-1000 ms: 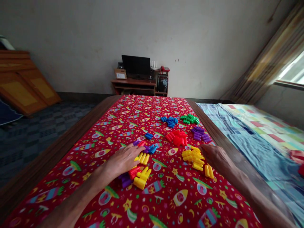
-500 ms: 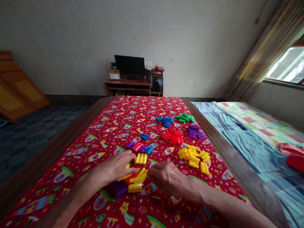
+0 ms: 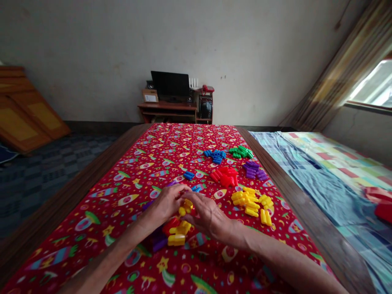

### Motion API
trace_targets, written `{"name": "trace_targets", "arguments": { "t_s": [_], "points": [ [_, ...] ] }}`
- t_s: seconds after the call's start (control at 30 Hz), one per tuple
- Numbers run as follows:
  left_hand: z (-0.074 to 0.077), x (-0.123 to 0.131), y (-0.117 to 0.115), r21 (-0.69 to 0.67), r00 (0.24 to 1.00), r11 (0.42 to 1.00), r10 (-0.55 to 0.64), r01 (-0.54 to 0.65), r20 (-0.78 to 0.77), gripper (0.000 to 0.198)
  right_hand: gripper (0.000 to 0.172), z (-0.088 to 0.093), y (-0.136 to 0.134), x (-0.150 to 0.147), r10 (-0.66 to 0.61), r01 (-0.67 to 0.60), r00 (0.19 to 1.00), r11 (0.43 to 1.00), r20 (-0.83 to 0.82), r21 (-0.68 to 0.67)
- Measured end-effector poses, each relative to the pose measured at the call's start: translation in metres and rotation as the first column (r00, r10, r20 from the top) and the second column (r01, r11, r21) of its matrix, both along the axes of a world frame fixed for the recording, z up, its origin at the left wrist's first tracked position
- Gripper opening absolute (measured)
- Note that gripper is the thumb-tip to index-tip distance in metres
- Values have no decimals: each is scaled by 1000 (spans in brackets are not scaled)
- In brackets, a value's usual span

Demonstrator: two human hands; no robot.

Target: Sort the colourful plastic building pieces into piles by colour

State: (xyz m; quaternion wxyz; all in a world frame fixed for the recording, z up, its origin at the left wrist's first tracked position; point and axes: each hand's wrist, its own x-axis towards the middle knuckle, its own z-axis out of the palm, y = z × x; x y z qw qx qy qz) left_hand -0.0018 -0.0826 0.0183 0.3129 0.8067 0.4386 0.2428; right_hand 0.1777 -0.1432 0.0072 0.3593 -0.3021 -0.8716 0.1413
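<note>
My left hand and my right hand meet over the table, fingertips close together and curled. Between them show yellow tube-shaped toy blocks, partly covered by the fingers; exactly where each hand grips is hidden. Just below, nearer to me, lies a cluster of blocks: a yellow block, a red block and a purple block. Behind my hands, a blue block and a purple piece peek out.
Colour-sorted piles lie to the right: yellow, red, purple, blue and green. A lone blue block sits beyond my hands. A red patterned cloth covers the table, with a bed alongside.
My left hand has moved right and slightly up from beside the near cluster. The right hand has risen slightly, and both now meet over the yellow blocks.
</note>
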Motion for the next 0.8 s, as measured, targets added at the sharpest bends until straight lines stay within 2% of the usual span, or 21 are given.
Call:
{"name": "trace_targets", "arguments": {
  "t_s": [0.07, 0.13, 0.2, 0.27, 0.33, 0.4, 0.53, 0.63, 0.73, 0.8],
  "points": [
    [-5, 1, -2, -28, 999, 999, -32, 33, 26, 26, 25, 4, 2, 8, -10, 9, 1000, 1000, 17, 5],
    [-9, -1, -2, 23, 1000, 1000, -18, 18, -11, 29, 18, 12, 1, 27, -117, 118, 992, 993, 54, -13],
    [-13, -5, -3, 109, 994, 992, -52, 63, -99, 29, 21, 22, -2, 57, -255, 261, 961, 964, 108, -49],
    [-17, -9, -4, 141, 969, 976, -134, 165, -210, 33, 29, 31, -7, 93, -340, 360, 919, 930, 199, -74],
    [-23, -11, -7, 149, 941, 963, -175, 225, -290, 42, 35, 38, -14, 128, -399, 435, 859, 899, 319, -48],
    [-29, -12, -9, 193, 934, 952, -168, 236, -315, 49, 39, 40, -20, 156, -451, 491, 788, 871, 419, 16],
    [-31, -5, -10, 252, 946, 949, -109, 191, -306, 52, 41, 30, -31, 187, -501, 538, 704, 839, 503, 83],
    [-24, 2, -7, 199, 954, 977, -11, 74, -300, 48, 40, 17, -33, 199, -501, 525, 713, 845, 490, 101],
    [-16, 6, -4, 164, 983, 986, 28, 2, -181, 40, 40, 9, -31, 206, -512, 492, 728, 853, 456, 172],
    [-13, 7, -4, 90, 998, 996, 12, -6, -63, 36, 41, 11, -28, 206, -575, 544, 694, 813, 434, 208]
  ]
}}
